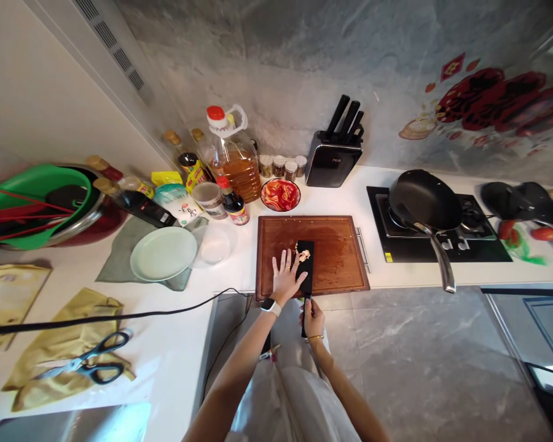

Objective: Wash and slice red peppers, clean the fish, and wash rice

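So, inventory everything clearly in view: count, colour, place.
Board: 1, brown, centre
Knife: 1, black, over board
Food bits: several, pale, on knife
Bowl: 1, red food, behind board
Jars: 4, clear, behind bowl
Block: 1, black, beside jars
Hob: 1, black, right
Pan: 1, black, on hob
Jug: 1, amber, beside bowl
Bottles: 5+, mostly dark, left
Plate: 1, pale green, left
Cloth: 1, greyish, under plate
Basket: 1, green, far left
Scissors: 1, bluish, left
Bags: 2, gold, left
Cable: 1, black, left
Left grip: 1, white strap, partly over knife
Right grip: 1, gold bracelet, holding knife
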Tool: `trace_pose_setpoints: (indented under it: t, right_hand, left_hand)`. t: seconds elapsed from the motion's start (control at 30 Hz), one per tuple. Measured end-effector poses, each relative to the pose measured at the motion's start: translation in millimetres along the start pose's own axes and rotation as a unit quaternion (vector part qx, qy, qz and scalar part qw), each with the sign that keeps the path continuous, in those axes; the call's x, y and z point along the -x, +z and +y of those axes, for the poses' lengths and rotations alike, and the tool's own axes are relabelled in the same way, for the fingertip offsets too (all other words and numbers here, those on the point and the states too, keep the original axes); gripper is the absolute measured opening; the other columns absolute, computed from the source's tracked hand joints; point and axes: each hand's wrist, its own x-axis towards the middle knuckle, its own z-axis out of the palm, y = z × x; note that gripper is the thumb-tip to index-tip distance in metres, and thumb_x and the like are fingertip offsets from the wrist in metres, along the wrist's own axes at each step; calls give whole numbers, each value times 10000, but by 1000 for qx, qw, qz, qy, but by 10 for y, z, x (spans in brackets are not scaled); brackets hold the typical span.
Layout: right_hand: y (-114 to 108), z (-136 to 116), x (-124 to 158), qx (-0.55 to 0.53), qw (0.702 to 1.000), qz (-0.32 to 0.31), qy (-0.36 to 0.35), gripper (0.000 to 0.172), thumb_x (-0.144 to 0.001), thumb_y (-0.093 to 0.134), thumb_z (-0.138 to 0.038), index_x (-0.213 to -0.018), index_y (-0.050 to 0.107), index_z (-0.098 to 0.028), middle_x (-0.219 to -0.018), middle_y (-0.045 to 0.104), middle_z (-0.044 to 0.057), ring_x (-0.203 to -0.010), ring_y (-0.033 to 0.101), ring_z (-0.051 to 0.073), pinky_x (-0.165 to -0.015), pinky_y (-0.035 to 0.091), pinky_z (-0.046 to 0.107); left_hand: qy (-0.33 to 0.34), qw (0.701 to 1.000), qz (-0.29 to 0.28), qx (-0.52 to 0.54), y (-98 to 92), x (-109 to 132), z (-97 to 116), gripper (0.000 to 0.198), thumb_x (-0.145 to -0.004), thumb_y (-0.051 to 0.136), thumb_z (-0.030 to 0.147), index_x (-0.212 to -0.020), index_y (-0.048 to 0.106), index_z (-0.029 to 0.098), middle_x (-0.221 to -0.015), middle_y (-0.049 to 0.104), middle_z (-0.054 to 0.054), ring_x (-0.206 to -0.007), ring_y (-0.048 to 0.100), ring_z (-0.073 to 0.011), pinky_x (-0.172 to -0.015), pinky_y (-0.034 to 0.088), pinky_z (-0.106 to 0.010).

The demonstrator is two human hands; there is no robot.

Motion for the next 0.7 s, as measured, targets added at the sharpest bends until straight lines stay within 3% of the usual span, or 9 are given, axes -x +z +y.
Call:
trace_pose_setpoints:
  t: [0.2, 0.33, 0.47, 0.57, 0.7]
  right_hand:
    - [70, 7, 40, -11, 1000, 6, 19, 522, -786, 410, -752, -736, 490, -239, -564, 539, -31, -358, 457, 110, -331, 353, 240]
    - [108, -17, 48, -31, 999, -4, 36, 540, -754, 434, -773, -749, 494, -237, -585, 552, -27, -351, 452, 102, -315, 343, 229]
    - [96, -34, 64, -57, 997, -19, 48, 535, -746, 452, -773, -717, 489, -240, -505, 493, -48, -336, 420, 105, -312, 326, 230]
    - [20, -93, 103, -77, 995, -44, 45, 520, -762, 462, -755, -686, 480, -240, -454, 439, -64, -327, 389, 101, -317, 322, 229]
    - [-122, -317, 111, -79, 988, -128, 47, 518, -774, 490, -736, -700, 501, -224, -451, 448, -63, -315, 382, 87, -313, 335, 218]
  left_hand:
    - [-83, 996, 26, -29, -62, -115, -218, 730, -927, 368, 542, -1489, 292, 81, -1575, 141, -210, -1473, 51, -341, -1144, 13, -627]
    - [-57, 998, 23, -28, -50, -273, -285, 668, -925, 379, 552, -1476, 350, 176, -1584, 136, -179, -1474, 64, -332, -1140, 17, -630]
    - [-27, 999, 14, -12, -75, -270, -221, 603, -929, 398, 527, -1457, 392, 236, -1586, 150, -165, -1473, 85, -332, -1136, 19, -632]
    - [-22, 1000, 20, -2, -202, -155, -176, 597, -932, 411, 493, -1479, 344, 263, -1595, 122, -152, -1475, 63, -329, -1134, 20, -633]
    - [-106, 991, 84, 13, -558, 58, -193, 623, -954, 358, 432, -1522, 217, 218, -1605, 40, -151, -1476, -28, -329, -1134, 28, -631]
